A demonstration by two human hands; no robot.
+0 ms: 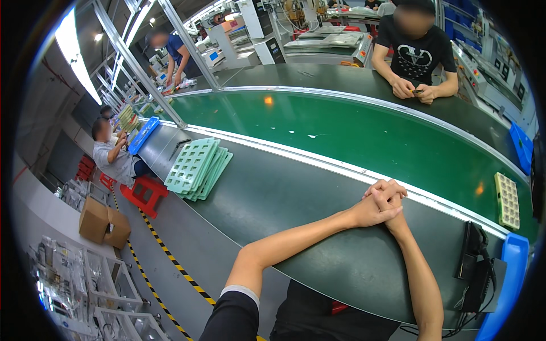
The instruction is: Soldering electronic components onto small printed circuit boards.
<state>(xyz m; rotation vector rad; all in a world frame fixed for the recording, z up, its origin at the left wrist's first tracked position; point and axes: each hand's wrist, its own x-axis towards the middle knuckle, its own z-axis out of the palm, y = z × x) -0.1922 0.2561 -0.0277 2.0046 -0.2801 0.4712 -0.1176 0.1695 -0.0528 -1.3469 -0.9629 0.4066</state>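
My left hand (365, 212) and my right hand (394, 215) are clasped together, fingers interlaced, over the dark green worktop near the metal rail. Both are closed, and no object shows in them; the inside of the palms is hidden. To the left, a stack of mint-green trays (194, 165) with square pockets lies on the worktop (273, 196), apart from my hands. A black device with cables (473, 253) sits on the worktop to the right of my right forearm.
Beyond the rail (318, 162) runs a green conveyor belt (341, 131), carrying a cream pocketed tray (507, 200) at right. A long blue bin (508, 278) edges the worktop's right end. Opposite, a person (418, 57) handles a small item. Red stools (145, 195) and cardboard boxes (103, 222) stand left.
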